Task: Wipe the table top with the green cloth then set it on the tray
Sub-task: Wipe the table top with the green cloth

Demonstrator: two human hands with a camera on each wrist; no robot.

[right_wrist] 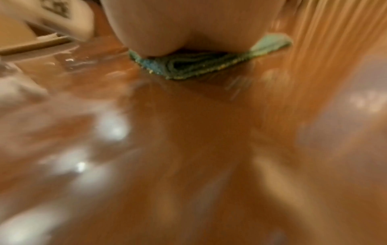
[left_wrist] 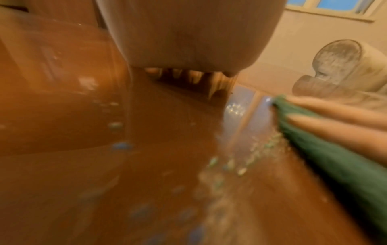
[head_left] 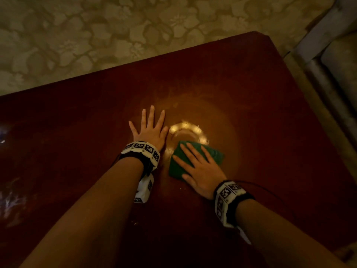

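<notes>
Your right hand [head_left: 201, 171] lies flat with straight fingers pressing the folded green terry cloth [head_left: 195, 159] onto the glossy dark red-brown wooden table top [head_left: 251, 105], just beside your left hand [head_left: 150, 130], which rests splayed and released on the bare wood, holding nothing. The cloth looks soft, light and limp, folded in layers, so it should slide easily under a flat palm; pinch the stacked fold edge to lift it. I count one cloth, one table, two hands, and no tray in view.

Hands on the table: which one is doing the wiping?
The right hand: it presses flat on the green cloth. The left hand lies spread on the bare table beside it.
</notes>
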